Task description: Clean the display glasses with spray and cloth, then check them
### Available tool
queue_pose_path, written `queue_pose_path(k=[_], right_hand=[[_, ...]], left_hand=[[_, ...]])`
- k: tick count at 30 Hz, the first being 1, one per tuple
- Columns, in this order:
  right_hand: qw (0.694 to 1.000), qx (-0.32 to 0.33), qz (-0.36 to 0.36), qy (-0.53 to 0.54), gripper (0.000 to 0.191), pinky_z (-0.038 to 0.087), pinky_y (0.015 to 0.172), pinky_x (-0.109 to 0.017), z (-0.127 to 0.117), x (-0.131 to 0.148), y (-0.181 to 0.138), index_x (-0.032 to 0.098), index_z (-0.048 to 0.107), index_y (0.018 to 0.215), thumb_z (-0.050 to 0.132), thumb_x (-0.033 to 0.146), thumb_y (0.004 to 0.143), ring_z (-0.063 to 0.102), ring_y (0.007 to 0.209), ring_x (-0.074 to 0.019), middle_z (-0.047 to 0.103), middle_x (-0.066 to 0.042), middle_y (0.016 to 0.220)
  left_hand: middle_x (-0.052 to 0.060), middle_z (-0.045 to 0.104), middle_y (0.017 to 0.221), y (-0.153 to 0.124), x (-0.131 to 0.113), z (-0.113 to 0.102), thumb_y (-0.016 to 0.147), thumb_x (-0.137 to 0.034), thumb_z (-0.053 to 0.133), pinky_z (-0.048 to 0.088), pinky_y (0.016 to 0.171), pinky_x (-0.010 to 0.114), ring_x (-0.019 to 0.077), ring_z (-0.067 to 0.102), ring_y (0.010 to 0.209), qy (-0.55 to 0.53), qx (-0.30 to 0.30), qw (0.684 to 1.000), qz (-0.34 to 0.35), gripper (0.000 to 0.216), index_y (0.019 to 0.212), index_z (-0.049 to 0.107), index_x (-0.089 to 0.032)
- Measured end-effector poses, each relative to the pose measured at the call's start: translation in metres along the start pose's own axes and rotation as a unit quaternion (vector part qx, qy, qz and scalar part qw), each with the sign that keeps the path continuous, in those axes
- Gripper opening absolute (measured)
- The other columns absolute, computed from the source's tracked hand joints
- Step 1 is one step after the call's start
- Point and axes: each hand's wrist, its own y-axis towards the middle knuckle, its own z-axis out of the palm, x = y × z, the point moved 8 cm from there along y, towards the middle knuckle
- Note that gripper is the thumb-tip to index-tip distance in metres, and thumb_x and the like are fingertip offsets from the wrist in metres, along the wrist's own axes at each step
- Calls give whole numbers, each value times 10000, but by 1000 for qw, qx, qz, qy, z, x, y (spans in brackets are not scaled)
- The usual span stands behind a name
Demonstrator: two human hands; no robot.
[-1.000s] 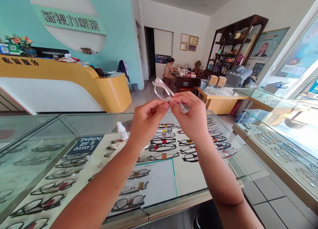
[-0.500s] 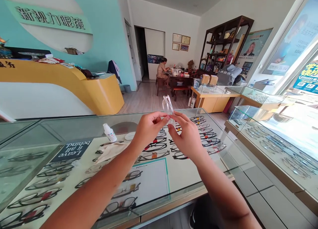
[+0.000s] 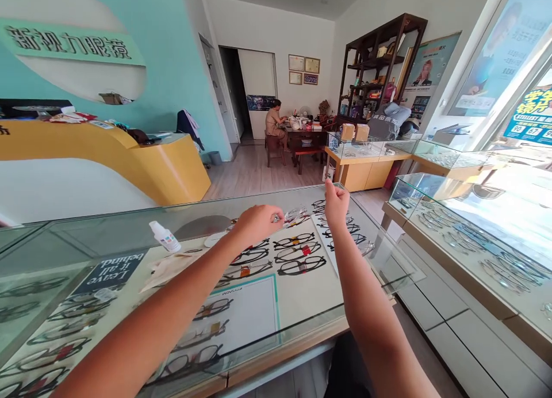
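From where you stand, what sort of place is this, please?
Most likely a glasses shop: rows of glasses lie inside the glass-topped counter, and the wall sign ends with the Chinese word for glasses.

The left forearm (image 3: 172, 297) hides part of the spectacle rows (image 3: 254, 255) in the bench (image 3: 306, 303) and runs off the bottom edge; whether the left hand (image 3: 259, 222) grips the clear frame (image 3: 297, 215) cannot be told. What the distant seated person (image 3: 273, 125) handles is too small to make out (small items there blur together), and the right edge crops a poster (image 3: 531, 122).
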Motion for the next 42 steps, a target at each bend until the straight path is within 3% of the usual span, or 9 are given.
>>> queue_pose_path(k=[3, 7, 11, 18, 23, 28, 31, 35, 42], right_hand=[[1000, 6, 10, 13, 687, 146, 583, -346, 0, -6, 4, 294, 171, 628, 597, 719, 960, 114, 632, -131, 148, 67, 609], [1000, 14, 10, 19, 646, 146, 598, -347, -1, -10, 7, 287, 193, 622, 606, 620, 991, 125, 646, -132, 152, 62, 636], [999, 12, 20, 32, 626, 146, 603, -348, -5, -13, 9, 282, 207, 624, 617, 555, 1010, 136, 648, -132, 159, 58, 646], [999, 14, 32, 8, 621, 175, 595, -343, -6, -18, 15, 285, 202, 644, 574, 604, 1026, 143, 655, -139, 161, 57, 647], [999, 17, 31, 26, 615, 163, 599, -344, -4, -18, 14, 282, 209, 643, 588, 583, 1022, 136, 655, -137, 163, 57, 653], [998, 25, 35, 51, 595, 150, 605, -350, -2, -19, 13, 284, 224, 625, 608, 495, 1028, 133, 651, -136, 166, 63, 643], [998, 30, 39, 49, 590, 141, 607, -351, -1, -20, 14, 282, 226, 614, 600, 452, 1037, 131, 652, -135, 162, 65, 639], [998, 33, 42, 42, 587, 136, 606, -346, -1, -21, 15, 280, 226, 610, 600, 430, 1037, 130, 651, -131, 160, 65, 639], [998, 34, 46, 25, 584, 149, 597, -333, 0, -22, 14, 278, 222, 620, 597, 453, 1031, 131, 646, -128, 154, 62, 643]], left_hand=[[46, 850, 1054, 32, -18, 23, 899, -359, 677, 412, 687, 326, 250, 731, 899, 38, 57, 998, 14, 235, 1021, 866, -290], [51, 869, 1068, 58, -30, 52, 818, -288, 717, 480, 745, 331, 268, 752, 928, 77, 116, 990, 12, 221, 971, 877, -292], [54, 874, 1119, 67, -33, 66, 782, -265, 729, 515, 770, 334, 270, 759, 948, 103, 148, 984, 5, 230, 958, 875, -291], [85, 878, 1091, 74, -29, 71, 721, -328, 785, 549, 811, 344, 283, 763, 955, 122, 165, 979, -6, 242, 941, 866, -264], [58, 875, 1000, 82, -24, 62, 713, -373, 792, 540, 768, 313, 255, 760, 881, 124, 173, 977, -14, 251, 933, 869, -279], [86, 847, 1252, 97, -20, 53, 843, -346, 775, 578, 884, 352, 303, 773, 1128, 145, 141, 979, -37, 321, 1148, 846, -278], [98, 814, 1277, 100, -17, 62, 961, -357, 785, 613, 994, 408, 290, 762, 1176, 153, 163, 974, -42, 270, 1201, 813, -237], [133, 705, 1445, 103, -14, 73, 1067, -433, 745, 654, 1047, 515, 283, 728, 1245, 157, 184, 970, -40, 441, 1429, 688, -188], [133, 697, 1463, 111, -5, 76, 1070, -430, 741, 654, 1049, 504, 283, 724, 1253, 147, 161, 975, -38, 432, 1434, 689, -203]])
